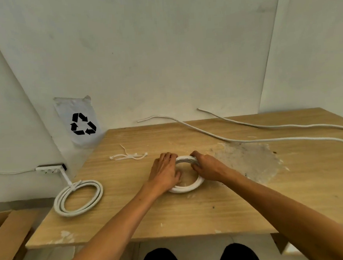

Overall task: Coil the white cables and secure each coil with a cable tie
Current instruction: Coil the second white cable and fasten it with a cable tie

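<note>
A small white cable coil [187, 187] lies flat in the middle of the wooden table [192, 215]. My left hand [165, 171] grips its left side with fingers curled over the far rim. My right hand [207, 166] grips the coil's right far side. Several white cable ties [128, 156] lie loose on the table behind my left hand. A larger white coil [78, 197] sits at the table's left edge, with one end rising from it. Two uncoiled white cables [247, 141] [277, 126] stretch across the back right of the table.
A white power strip [50, 169] hangs on the left wall beside the big coil. A plastic bag with a recycling symbol [82, 123] is stuck on the wall. A cardboard box [10, 236] stands lower left. A rough pale patch [247, 161] marks the tabletop.
</note>
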### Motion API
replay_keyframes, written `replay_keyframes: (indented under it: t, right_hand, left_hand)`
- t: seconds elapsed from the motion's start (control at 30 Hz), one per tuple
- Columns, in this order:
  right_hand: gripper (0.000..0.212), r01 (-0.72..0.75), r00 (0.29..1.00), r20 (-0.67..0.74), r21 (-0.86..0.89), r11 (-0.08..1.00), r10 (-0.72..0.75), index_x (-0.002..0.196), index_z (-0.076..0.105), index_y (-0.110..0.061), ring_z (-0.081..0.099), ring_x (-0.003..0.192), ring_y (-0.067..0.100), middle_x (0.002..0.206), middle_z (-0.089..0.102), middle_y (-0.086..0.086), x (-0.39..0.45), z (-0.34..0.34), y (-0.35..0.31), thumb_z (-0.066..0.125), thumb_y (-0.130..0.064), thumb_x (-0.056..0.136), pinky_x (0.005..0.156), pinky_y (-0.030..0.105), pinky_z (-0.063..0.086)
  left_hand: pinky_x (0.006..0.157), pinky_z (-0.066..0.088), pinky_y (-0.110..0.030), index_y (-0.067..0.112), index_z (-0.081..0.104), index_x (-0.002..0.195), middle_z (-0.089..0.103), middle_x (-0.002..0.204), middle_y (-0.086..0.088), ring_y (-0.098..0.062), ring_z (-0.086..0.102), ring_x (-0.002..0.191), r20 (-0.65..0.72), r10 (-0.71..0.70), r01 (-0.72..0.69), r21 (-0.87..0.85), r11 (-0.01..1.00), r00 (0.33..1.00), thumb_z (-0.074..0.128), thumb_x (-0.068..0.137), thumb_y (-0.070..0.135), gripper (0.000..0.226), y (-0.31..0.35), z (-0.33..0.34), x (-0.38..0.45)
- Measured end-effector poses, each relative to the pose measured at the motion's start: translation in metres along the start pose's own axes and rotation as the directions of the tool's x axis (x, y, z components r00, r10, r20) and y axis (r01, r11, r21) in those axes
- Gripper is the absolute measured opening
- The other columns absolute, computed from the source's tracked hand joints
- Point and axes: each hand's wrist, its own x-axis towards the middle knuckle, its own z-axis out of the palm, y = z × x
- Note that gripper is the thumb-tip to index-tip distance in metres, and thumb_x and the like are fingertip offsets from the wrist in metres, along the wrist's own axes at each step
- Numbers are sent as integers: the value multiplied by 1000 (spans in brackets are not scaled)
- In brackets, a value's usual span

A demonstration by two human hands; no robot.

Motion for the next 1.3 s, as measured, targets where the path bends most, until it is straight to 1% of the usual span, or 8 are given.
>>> replay_keyframes:
  t: [0.1,0.17,0.37,0.6,0.83,0.93,1.13,1.3]
  right_hand:
    - [48,11,1000,16,-231,973,-8,141,43,-16,52,121,31,134,56,13,0,7,5,48,-37,98,101,44,40]
    - [57,31,999,15,-250,968,-28,146,40,-17,40,132,29,145,42,10,-2,13,8,46,-45,97,108,46,34]
    - [55,-6,999,32,-118,993,10,147,40,-17,41,132,29,145,45,10,3,21,16,48,-42,99,110,43,35]
    - [53,-71,987,131,-134,988,89,147,37,-16,32,139,31,150,38,11,7,16,14,50,-22,96,116,51,23]
    - [48,-44,997,59,-55,998,47,142,42,-7,46,127,32,140,49,17,-2,12,12,50,-16,96,108,47,36]
    - [43,-14,1000,-2,-32,999,14,136,46,-5,54,115,33,129,57,18,-6,7,10,54,-18,95,97,46,45]
    - [38,-57,998,-42,-116,992,53,131,46,-8,62,103,35,117,65,17,-10,6,5,51,-25,98,84,45,50]
    - [44,-140,990,-11,-24,990,140,134,48,-12,64,100,31,115,67,13,-7,8,6,60,-21,93,84,41,53]
  left_hand:
    - [124,7,-44,21,22,157,13,167,-2,-19,2,154,111,-59,70,-99,993,992,42,98,57,72,-5,12,4]
    - [125,2,-43,25,16,159,4,168,2,-16,-5,154,160,-51,74,-139,988,986,34,97,66,76,-7,13,6]
    - [107,38,-41,22,43,144,47,147,-3,-25,41,135,151,-11,31,-134,990,988,41,103,49,49,-7,12,17]
    - [91,43,-44,13,51,123,53,129,-9,-29,47,121,123,0,-5,41,999,992,46,103,36,32,3,17,36]
    - [81,44,-42,9,52,117,58,119,-13,-32,54,108,52,111,-115,76,990,992,45,104,21,20,7,21,44]
    - [69,42,-39,8,50,115,64,106,-16,-34,60,91,17,113,-114,60,992,993,43,101,13,16,9,17,41]
    - [72,52,-41,16,52,114,64,98,-7,-27,61,82,59,130,-121,-126,985,990,50,95,44,35,10,13,39]
    - [73,51,-42,12,57,111,65,103,-10,-28,64,88,7,149,-148,-99,984,989,55,100,33,24,7,21,43]
